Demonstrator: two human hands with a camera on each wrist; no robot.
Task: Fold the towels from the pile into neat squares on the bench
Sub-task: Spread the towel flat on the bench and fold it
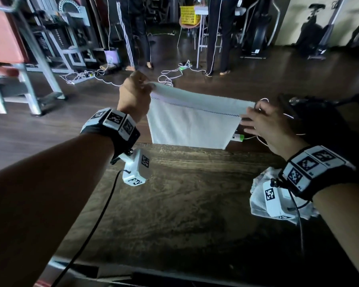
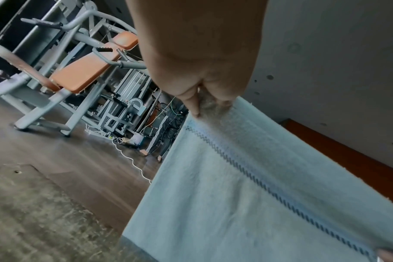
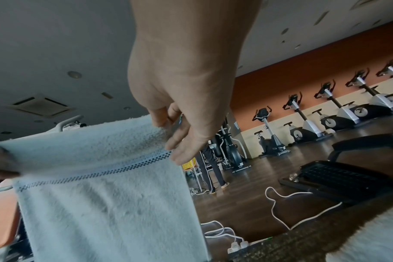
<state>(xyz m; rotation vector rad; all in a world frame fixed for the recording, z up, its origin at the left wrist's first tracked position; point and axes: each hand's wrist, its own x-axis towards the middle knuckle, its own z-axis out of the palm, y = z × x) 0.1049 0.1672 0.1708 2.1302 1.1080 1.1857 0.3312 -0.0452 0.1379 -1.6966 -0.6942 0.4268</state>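
Note:
A white towel (image 1: pixel 192 123) with a dark stitched band near its top edge hangs stretched in the air past the far edge of the wooden bench (image 1: pixel 184 193). My left hand (image 1: pixel 136 91) pinches its top left corner. My right hand (image 1: pixel 261 119) pinches the top right corner, its other fingers spread loosely. The left wrist view shows my fingers (image 2: pixel 196 106) clamped on the towel (image 2: pixel 247 186) edge. In the right wrist view my thumb and forefinger (image 3: pixel 166 118) nip the towel (image 3: pixel 105 186). A crumpled pile of white towels (image 1: pixel 261 195) lies on the bench under my right wrist.
Two people (image 1: pixel 137 30) stand on the dark floor beyond the bench, among white cables and power strips (image 1: pixel 174 73). A gym machine with orange pads (image 1: pixel 10 48) is at the left. A black object (image 1: pixel 311 112) sits right of my right hand. Exercise bikes (image 3: pixel 325 113) line the far wall.

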